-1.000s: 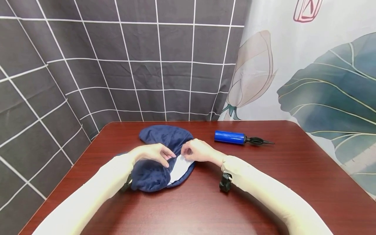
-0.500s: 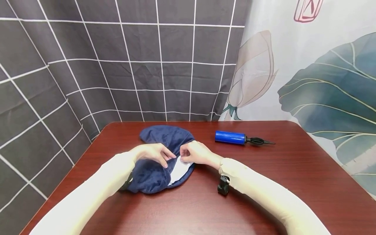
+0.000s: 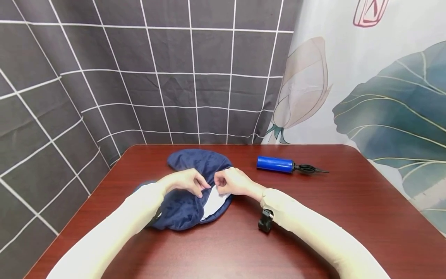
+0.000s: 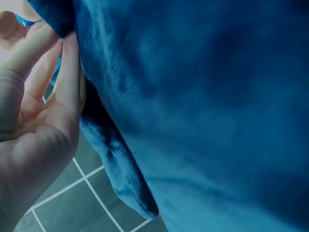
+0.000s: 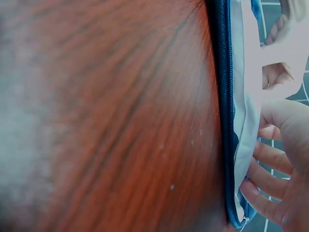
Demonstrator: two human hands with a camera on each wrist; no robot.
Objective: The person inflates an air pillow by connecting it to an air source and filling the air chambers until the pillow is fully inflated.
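Left hand (image 3: 184, 181) has brought thumb and fingers closer together, pinching the edge of the navy plush cover (image 3: 181, 211), left of centre on the table (image 3: 226, 248). The cover's long axis runs away from the person, far end curving left. Right hand (image 3: 237, 181) pinches its white lining (image 3: 213, 203).

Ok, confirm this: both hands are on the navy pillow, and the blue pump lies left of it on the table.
Wrong side: the head view shows the blue pump lying right of the navy pillow on the table. The left hand and right hand are indeed on the pillow.
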